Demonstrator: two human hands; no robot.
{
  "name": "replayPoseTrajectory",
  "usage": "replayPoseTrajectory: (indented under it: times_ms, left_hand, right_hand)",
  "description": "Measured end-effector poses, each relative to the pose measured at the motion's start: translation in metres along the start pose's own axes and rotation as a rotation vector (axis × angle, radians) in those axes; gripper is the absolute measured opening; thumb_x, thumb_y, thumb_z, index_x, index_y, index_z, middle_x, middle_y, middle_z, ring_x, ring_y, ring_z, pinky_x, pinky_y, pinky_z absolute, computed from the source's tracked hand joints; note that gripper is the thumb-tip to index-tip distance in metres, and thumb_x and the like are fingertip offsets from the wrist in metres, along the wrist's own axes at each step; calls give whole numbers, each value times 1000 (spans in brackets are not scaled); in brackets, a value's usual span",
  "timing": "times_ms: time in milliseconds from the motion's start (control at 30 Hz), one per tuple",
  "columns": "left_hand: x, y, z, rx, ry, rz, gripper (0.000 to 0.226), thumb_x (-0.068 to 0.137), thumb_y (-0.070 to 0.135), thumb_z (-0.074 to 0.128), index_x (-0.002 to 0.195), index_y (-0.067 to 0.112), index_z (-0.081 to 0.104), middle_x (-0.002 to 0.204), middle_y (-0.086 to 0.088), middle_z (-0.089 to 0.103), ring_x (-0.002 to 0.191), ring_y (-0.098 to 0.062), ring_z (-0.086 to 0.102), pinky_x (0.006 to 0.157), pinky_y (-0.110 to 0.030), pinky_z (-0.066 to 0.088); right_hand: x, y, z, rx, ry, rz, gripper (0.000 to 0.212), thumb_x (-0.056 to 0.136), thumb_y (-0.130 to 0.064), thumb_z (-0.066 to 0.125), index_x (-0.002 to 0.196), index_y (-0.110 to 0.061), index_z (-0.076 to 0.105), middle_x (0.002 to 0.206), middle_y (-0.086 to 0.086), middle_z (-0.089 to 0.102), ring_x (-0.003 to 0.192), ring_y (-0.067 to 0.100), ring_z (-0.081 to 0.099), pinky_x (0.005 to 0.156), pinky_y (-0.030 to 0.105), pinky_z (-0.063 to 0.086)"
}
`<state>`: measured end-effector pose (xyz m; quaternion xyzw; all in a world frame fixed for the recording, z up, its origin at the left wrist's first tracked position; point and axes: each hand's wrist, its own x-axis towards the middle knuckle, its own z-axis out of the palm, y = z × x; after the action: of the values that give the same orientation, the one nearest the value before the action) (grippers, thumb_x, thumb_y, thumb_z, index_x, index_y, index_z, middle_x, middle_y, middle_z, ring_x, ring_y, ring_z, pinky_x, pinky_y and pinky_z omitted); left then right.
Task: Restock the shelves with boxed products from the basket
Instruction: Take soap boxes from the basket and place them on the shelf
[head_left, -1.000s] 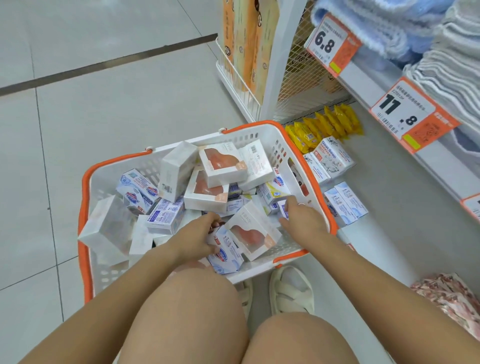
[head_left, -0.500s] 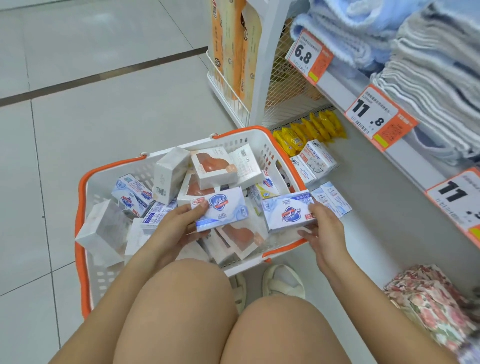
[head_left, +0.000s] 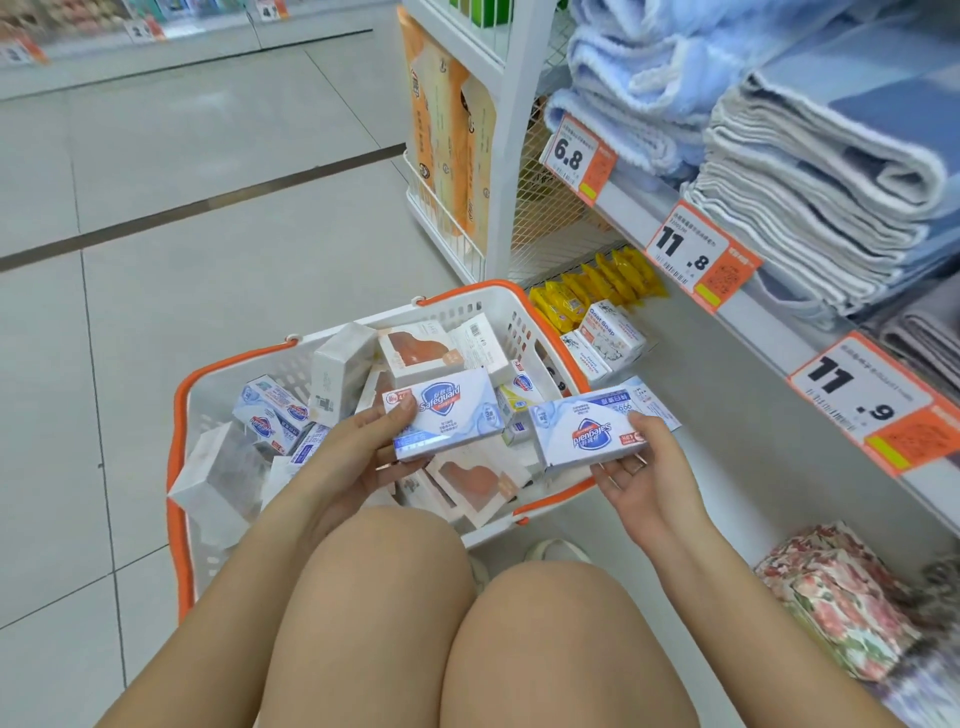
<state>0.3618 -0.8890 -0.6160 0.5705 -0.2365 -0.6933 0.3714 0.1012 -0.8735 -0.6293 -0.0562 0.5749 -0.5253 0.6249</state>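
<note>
A white basket with an orange rim (head_left: 179, 415) stands on the floor before my knees, filled with several boxed products. My left hand (head_left: 345, 457) holds a white-and-blue Safeguard soap box (head_left: 447, 413) above the basket, label upright. My right hand (head_left: 641, 467) holds a second Safeguard box (head_left: 587, 434) over the basket's right rim, label upside down. On the low white shelf (head_left: 727, 415) to the right stand Goat Soap boxes (head_left: 610, 330) and yellow packets (head_left: 597, 286).
Folded towels (head_left: 810, 171) fill the shelf above, fronted by price tags (head_left: 701, 257). A white wire rack with orange packs (head_left: 452, 150) stands behind the basket. A floral bundle (head_left: 836, 597) lies at the lower right. Grey tiled floor stretches left.
Both hands went from digging in the basket to each lifting out a Safeguard box. The right hand's box has drifted toward the shelf, and my view has tilted upward.
</note>
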Motion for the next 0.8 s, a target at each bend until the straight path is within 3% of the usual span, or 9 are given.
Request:
replayPoseTrajectory:
  times_ms: [167, 333, 400, 500, 600, 667, 800]
  left_hand:
    - [-15, 16, 8, 22, -60, 46, 45, 73, 29, 68, 111, 6, 65, 99, -11, 74, 78, -17, 72, 62, -25, 58]
    - [-27, 33, 14, 69, -95, 89, 53, 70, 21, 71, 120, 3, 61, 106, -12, 72, 86, -19, 72, 67, -28, 59]
    - [-32, 40, 16, 92, -104, 98, 54, 68, 18, 76, 119, 4, 62, 106, -12, 72, 87, -19, 71, 71, -29, 60]
    - [-39, 48, 23, 157, -93, 110, 54, 65, 17, 79, 116, 7, 64, 102, -10, 73, 82, -17, 71, 67, -27, 60]
    - [-44, 59, 34, 301, -34, 137, 40, 76, 22, 77, 112, 11, 67, 96, -6, 75, 78, -13, 70, 71, -26, 59]
    - [-48, 67, 47, 386, -21, 157, 29, 82, 29, 71, 106, 13, 70, 91, -4, 76, 74, -10, 69, 72, -26, 60]
    - [-56, 75, 72, 478, -72, 193, 30, 83, 42, 68, 101, 18, 73, 91, -1, 76, 77, -11, 69, 70, -28, 59]
  right_hand:
    - [-12, -10, 3, 164, -28, 115, 15, 89, -29, 59, 95, -15, 58, 96, 6, 65, 89, 21, 65, 84, 35, 51]
    - [-23, -11, 10, 185, -55, 109, 14, 88, -27, 64, 97, -15, 63, 76, 3, 73, 66, 14, 71, 62, 30, 58]
    - [-27, -14, 13, 176, -81, 98, 12, 87, -20, 65, 97, -14, 64, 75, 2, 73, 64, 14, 71, 66, 29, 58]
    - [-35, -23, 18, 162, -186, 81, 17, 85, -18, 64, 102, -12, 67, 92, 6, 74, 76, 19, 71, 81, 37, 55]
    - [-43, -39, 22, 2, -263, -25, 33, 81, -22, 66, 111, -8, 66, 101, 11, 73, 78, 20, 71, 67, 32, 58]
    - [-50, -55, 27, -196, -301, -154, 27, 86, -17, 63, 110, -4, 66, 97, 14, 73, 70, 19, 71, 61, 29, 58]
    - [-68, -99, 41, -595, -462, -327, 41, 71, -25, 71, 108, -10, 68, 92, 10, 74, 67, 15, 69, 66, 26, 57]
